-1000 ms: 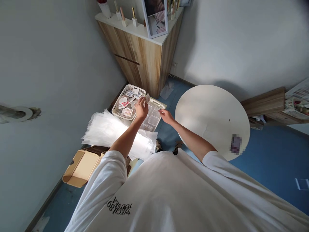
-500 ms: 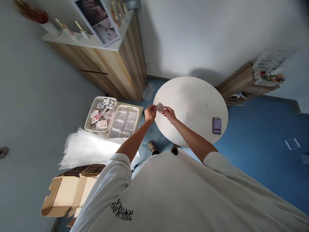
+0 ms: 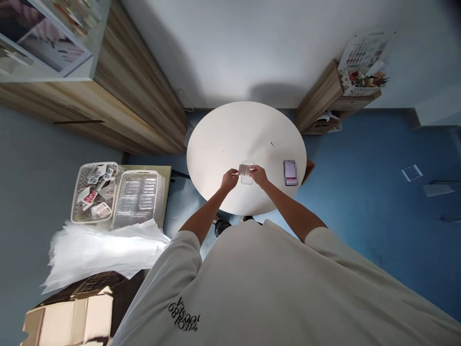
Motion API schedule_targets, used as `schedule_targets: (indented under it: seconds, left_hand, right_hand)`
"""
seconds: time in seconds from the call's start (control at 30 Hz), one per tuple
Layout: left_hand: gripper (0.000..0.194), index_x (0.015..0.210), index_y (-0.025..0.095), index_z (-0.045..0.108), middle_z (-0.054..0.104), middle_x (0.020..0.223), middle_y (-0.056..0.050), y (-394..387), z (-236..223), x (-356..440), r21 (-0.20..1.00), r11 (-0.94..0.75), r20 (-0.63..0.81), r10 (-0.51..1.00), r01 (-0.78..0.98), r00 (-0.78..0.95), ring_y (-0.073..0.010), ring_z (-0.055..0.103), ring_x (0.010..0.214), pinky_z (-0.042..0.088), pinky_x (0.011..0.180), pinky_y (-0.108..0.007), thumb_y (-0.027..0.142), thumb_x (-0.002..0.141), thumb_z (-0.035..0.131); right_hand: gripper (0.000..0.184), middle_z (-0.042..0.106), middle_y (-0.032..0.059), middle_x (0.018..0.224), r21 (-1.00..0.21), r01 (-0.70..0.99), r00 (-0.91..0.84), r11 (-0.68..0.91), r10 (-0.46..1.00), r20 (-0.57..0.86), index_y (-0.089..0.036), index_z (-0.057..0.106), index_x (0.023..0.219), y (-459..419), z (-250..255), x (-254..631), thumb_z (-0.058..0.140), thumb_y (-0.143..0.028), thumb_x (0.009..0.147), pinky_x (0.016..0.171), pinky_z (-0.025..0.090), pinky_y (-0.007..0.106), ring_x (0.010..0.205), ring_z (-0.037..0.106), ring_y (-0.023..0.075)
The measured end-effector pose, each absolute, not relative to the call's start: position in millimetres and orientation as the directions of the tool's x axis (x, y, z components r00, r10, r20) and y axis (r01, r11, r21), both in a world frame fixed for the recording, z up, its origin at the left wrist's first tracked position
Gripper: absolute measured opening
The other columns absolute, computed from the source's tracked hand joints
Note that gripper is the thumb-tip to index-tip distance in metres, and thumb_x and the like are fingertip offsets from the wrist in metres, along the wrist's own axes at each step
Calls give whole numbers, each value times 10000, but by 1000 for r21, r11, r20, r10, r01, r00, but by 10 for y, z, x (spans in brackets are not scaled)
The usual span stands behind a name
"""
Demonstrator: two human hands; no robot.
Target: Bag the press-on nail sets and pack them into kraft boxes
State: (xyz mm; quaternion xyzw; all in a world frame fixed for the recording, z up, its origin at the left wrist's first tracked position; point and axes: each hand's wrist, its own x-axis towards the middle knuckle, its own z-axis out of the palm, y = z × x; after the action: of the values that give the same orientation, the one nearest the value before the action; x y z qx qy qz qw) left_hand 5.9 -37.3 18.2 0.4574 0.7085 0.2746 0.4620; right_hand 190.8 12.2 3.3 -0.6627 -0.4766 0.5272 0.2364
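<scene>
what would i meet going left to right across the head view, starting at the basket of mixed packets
Basket of mixed packets, basket of clear plastic cases, left hand, small packet, right hand, phone, flowers.

I see the left forearm and right forearm stretched forward, slanting toward each other. The left hand and right hand face one another, slightly apart, fingertips drawn together in a pinch.
</scene>
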Motion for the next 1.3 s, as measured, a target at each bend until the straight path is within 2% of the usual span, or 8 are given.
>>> schedule_targets:
  seconds: [0.1,0.23,0.43,0.63,0.8,0.97,1.13,1.3]
  left_hand:
    - [378,1223,206,682,742,1308,-126,-430,36,238,789,475,-459,877,390,-140,-257,731,1123,558,1022,-410,123,857,640]
    - [506,1322,215,639,720,1342,-149,-504,-173,319,741,553,-543,827,380,-145,-287,706,1211,545,1058,-438,117,826,644]
    - [625,1389,206,586,654,1469,-166,-531,-434,311,700,642,-635,760,312,-139,-267,677,1285,556,1040,-406,81,777,598]
    - [620,1372,197,576,663,1452,-173,-515,-530,334,713,659,-657,747,241,-100,-255,690,1258,576,967,-374,96,760,601]
    - [601,1339,201,597,674,1430,-170,-481,-482,303,705,658,-658,746,263,-103,-274,680,1264,574,962,-381,109,746,626]
    - [577,1324,198,607,683,1417,-175,-450,-475,264,705,657,-663,744,267,-79,-272,674,1271,562,979,-393,116,753,622]
    - [573,1330,193,608,688,1412,-180,-443,-493,253,708,662,-672,739,246,-54,-269,679,1262,566,971,-393,121,763,639]
    - [557,1330,192,614,694,1399,-185,-418,-451,243,696,674,-685,727,249,-51,-269,694,1225,568,964,-391,127,778,657]
  right_hand:
    - [324,745,14,772,-776,447,12,-445,870,-493,-186,740,1075,57,-78,2136,606,-220,781,802,604,356,753,702,217]
    - [238,745,12,791,-748,485,29,-453,863,-504,-212,737,962,-35,-209,2301,599,-217,768,833,597,349,799,714,218]
    - [228,749,25,831,-701,532,48,-475,843,-535,-208,735,936,-105,-334,2341,577,-211,771,845,581,342,822,697,220]
    - [233,770,38,912,-668,594,31,-448,843,-538,-214,746,961,-130,-429,2197,568,-200,812,893,569,334,887,707,219]
    - [242,795,95,1068,-627,650,34,-430,841,-540,-202,767,987,-129,-402,2111,565,-162,859,983,549,353,1034,725,249]
    - [251,810,102,1058,-644,621,18,-446,830,-557,-214,793,976,-147,-350,2132,576,-141,873,1015,554,380,1082,740,270]
    - [271,812,107,1145,-655,593,22,-469,822,-570,-218,807,993,-156,-332,2141,587,-134,861,1035,559,391,1138,738,281]
    - [300,814,80,1098,-654,591,26,-473,821,-570,-220,792,1012,-147,-351,2139,550,-156,847,1052,551,388,1140,726,259]
